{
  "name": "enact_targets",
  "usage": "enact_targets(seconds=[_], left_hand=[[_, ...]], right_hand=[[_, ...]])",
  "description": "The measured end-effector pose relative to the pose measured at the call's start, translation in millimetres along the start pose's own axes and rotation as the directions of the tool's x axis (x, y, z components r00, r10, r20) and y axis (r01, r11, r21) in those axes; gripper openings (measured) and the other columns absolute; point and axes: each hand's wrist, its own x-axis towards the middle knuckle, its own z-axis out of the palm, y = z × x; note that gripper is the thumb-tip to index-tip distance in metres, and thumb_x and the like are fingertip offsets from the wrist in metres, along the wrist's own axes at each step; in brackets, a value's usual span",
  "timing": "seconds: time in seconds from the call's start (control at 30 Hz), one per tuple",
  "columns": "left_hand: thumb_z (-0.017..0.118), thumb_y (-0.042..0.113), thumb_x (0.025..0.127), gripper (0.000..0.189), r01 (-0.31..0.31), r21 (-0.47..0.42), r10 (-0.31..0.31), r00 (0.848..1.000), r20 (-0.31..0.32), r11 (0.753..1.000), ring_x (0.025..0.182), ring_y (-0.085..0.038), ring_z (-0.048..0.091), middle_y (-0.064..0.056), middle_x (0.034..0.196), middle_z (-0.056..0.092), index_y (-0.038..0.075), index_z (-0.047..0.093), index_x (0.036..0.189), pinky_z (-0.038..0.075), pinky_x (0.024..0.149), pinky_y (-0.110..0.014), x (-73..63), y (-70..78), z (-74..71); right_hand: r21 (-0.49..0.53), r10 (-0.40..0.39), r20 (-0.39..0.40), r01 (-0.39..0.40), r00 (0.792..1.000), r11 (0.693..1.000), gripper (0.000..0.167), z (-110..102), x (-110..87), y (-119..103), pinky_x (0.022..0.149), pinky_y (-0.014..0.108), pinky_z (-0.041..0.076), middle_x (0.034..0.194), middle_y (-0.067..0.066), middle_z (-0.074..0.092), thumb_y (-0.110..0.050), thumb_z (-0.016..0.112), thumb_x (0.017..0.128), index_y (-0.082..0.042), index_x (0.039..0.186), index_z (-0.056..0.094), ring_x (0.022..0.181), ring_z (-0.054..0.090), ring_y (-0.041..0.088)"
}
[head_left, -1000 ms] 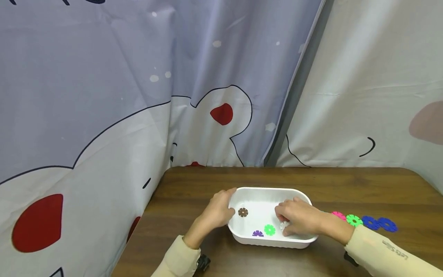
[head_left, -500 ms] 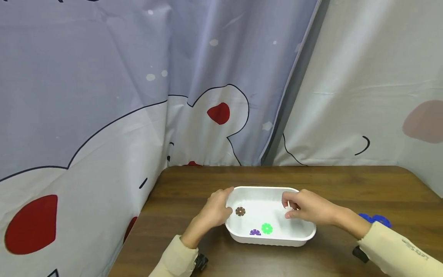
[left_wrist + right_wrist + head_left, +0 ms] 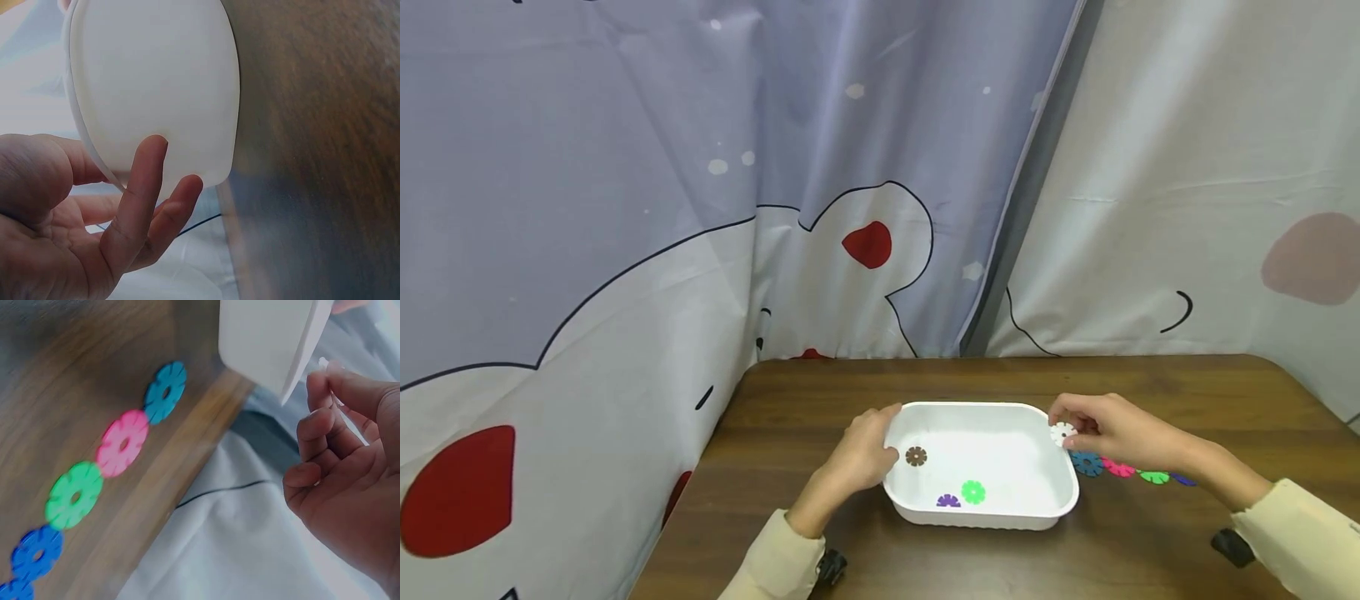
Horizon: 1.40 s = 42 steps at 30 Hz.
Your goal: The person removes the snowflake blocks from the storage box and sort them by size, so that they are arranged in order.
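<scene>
My right hand point(image 3: 1135, 433) pinches a white notched snowflake disc point(image 3: 1062, 433) between thumb and fingers, at the right end of a white plastic basin point(image 3: 977, 520). In the right wrist view, only a sliver of that disc shows past the fingertips. My left hand point(image 3: 859, 450) grips the basin's left end by the rim; in the left wrist view, two fingers point(image 3: 140, 181) lie along the outer wall. Inside the basin are a brown disc point(image 3: 916, 456), a green disc point(image 3: 973, 492) and a purple disc point(image 3: 948, 501), the last partly hidden by the front rim.
Right of the basin, a row of snowflake discs lies on the wooden table point(image 3: 820, 383): teal point(image 3: 165, 392), pink point(image 3: 123, 444), green point(image 3: 74, 495) and blue point(image 3: 37, 553). The right forearm partly covers this row in the head view. A printed curtain point(image 3: 850, 317) hangs behind.
My right hand has lifted the white disc from inside the basin and carried it right, to above the right rim. My left hand keeps its place on the basin.
</scene>
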Motion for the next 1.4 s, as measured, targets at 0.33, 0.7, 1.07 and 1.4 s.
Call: enact_targets(seconds=[0.33, 0.7, 1.07, 1.4], left_hand=[[0.070, -0.009, 0.084, 0.064, -0.015, 0.005, 0.015, 1.000, -0.005, 1.000, 0.110, -0.037, 0.065, -0.030, 0.125, 0.067, -0.009, 0.056, 0.146, 0.059, 0.093, -0.051, 0.8, -0.1, -1.5], [0.070, -0.009, 0.084, 0.063, -0.006, 0.007, 0.007, 1.000, -0.008, 1.000, 0.110, -0.037, 0.065, -0.030, 0.125, 0.067, -0.008, 0.056, 0.146, 0.058, 0.094, -0.051, 0.4, 0.0, -2.4], [0.071, -0.009, 0.085, 0.063, 0.012, 0.009, -0.012, 1.000, 0.002, 1.000, 0.111, -0.036, 0.065, -0.030, 0.127, 0.066, -0.008, 0.056, 0.147, 0.059, 0.095, -0.051, -0.9, 0.2, -0.2], [0.070, -0.009, 0.085, 0.064, 0.004, 0.011, -0.004, 1.000, -0.001, 1.000, 0.112, -0.037, 0.065, -0.030, 0.127, 0.066, -0.008, 0.056, 0.146, 0.058, 0.097, -0.051, -0.1, 1.5, -0.1]], right_hand=[[-0.038, 0.109, -0.050, -0.111, 0.993, 0.993, 0.027, -23, -32.7, 23, 0.056, 0.023, 0.045, 0.082, -0.013, 0.051, -0.009, 0.074, 0.098, -0.029, 0.115, 0.069, 0.068, 0.049, -0.001], [-0.089, 0.187, -0.139, -0.200, 0.973, 0.976, 0.029, -40, -67.1, 50, 0.057, 0.024, 0.040, 0.084, -0.014, 0.054, -0.002, 0.074, 0.095, -0.023, 0.114, 0.072, 0.069, 0.049, 0.002], [-0.045, 0.281, -0.170, -0.292, 0.944, 0.955, 0.022, -53, -111.0, 82, 0.058, 0.025, 0.039, 0.079, -0.010, 0.058, 0.002, 0.072, 0.094, -0.013, 0.109, 0.068, 0.069, 0.053, 0.007], [-0.003, 0.279, -0.152, -0.283, 0.948, 0.959, 0.027, -61, -150.3, 113, 0.056, 0.024, 0.040, 0.079, -0.010, 0.064, 0.015, 0.066, 0.092, -0.007, 0.108, 0.062, 0.069, 0.056, 0.003]])
